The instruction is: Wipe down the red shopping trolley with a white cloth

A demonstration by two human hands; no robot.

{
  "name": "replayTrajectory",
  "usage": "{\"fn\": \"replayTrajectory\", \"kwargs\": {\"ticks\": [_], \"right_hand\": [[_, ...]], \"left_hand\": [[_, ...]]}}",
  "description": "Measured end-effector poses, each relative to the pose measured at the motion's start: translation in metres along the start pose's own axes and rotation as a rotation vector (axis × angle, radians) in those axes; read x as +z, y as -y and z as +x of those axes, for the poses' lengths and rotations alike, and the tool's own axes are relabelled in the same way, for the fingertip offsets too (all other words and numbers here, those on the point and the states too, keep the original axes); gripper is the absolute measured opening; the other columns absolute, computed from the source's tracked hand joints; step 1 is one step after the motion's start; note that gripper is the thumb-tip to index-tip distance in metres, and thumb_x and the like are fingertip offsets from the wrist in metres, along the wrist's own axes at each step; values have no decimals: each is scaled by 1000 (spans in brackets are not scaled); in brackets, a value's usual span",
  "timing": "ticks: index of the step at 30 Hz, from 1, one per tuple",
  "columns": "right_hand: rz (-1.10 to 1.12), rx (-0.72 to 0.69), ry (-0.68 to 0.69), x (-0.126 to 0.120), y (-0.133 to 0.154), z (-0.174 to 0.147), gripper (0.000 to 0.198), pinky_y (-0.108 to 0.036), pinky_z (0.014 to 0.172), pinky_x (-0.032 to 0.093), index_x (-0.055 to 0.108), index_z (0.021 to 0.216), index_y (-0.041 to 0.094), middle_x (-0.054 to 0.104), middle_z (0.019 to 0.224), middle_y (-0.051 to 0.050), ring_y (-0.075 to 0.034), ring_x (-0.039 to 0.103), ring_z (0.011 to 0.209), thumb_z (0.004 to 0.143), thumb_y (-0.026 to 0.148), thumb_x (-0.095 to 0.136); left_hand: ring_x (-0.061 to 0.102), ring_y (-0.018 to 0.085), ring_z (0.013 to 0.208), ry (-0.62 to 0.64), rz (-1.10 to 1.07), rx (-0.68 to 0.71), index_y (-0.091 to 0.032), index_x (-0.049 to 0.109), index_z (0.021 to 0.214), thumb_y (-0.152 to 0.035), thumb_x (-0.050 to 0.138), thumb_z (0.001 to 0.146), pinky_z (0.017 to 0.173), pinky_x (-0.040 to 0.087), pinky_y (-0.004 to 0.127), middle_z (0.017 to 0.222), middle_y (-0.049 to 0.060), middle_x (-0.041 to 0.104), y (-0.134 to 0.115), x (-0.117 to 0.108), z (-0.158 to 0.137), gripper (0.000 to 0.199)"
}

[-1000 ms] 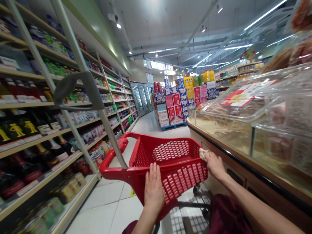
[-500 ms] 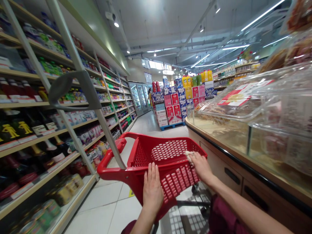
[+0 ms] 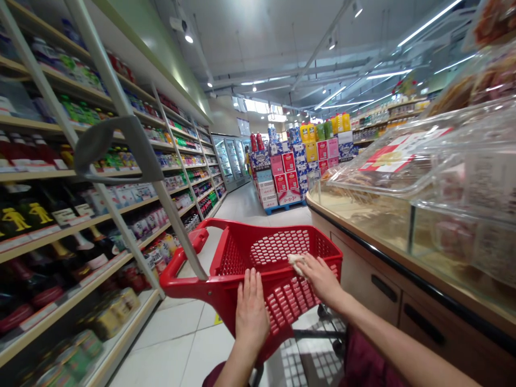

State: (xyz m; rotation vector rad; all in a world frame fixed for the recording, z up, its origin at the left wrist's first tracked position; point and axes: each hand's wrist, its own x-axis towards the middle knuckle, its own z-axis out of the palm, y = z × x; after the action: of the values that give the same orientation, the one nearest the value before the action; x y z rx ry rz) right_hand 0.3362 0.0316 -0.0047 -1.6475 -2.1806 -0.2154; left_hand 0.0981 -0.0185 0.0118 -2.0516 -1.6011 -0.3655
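In front of me stands a red plastic shopping cart (image 3: 278,293) with perforated sides and an open top. My left hand (image 3: 252,306) lies flat against its near side wall, fingers straight and pointing up to the rim. On the same wall's top rim, farther right, my right hand (image 3: 320,277) presses a crumpled whitish cloth (image 3: 297,262); part of the cloth is hidden under the fingers. A metal pole with a grey loop handle (image 3: 116,150) rises near the cart's push bar (image 3: 177,269).
Shelves (image 3: 121,215) of bottles and cans run along the left. To the right is a wooden counter (image 3: 363,252) with clear food packs (image 3: 387,156) on top. Stacked drink boxes (image 3: 288,177) stand on a blue pallet ahead, with glass-door fridges (image 3: 231,158) beyond.
My right hand has slid left along the cart's rim with the cloth. My left hand stays in the same place on the side wall.
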Motion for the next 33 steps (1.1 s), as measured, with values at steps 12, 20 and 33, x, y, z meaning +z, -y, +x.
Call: {"fn": "replayTrajectory", "kwargs": {"ticks": [12,20,33], "right_hand": [[53,0,-4,-3,16,1,48,-42,99,24,44,124,24,38,134,-6,-19,29,124,82,7,28],[26,212,47,-9,2,5,47,-44,97,26,45,123,20,36,134,-9,-23,28,124,81,7,27],[69,49,60,-7,12,9,44,-41,97,25,43,125,23,35,135,-7,-20,28,124,84,11,27]], "left_hand": [[13,24,130,-2,-25,-4,-6,28,130,-21,47,64,103,24,38,140,11,22,0,-3,0,69],[13,26,130,4,-22,-27,-6,31,129,-21,48,64,104,23,40,140,13,24,-3,-2,2,69],[11,25,130,15,-28,-28,-5,28,130,-20,46,64,104,22,40,140,13,22,-3,-1,2,69]]}}
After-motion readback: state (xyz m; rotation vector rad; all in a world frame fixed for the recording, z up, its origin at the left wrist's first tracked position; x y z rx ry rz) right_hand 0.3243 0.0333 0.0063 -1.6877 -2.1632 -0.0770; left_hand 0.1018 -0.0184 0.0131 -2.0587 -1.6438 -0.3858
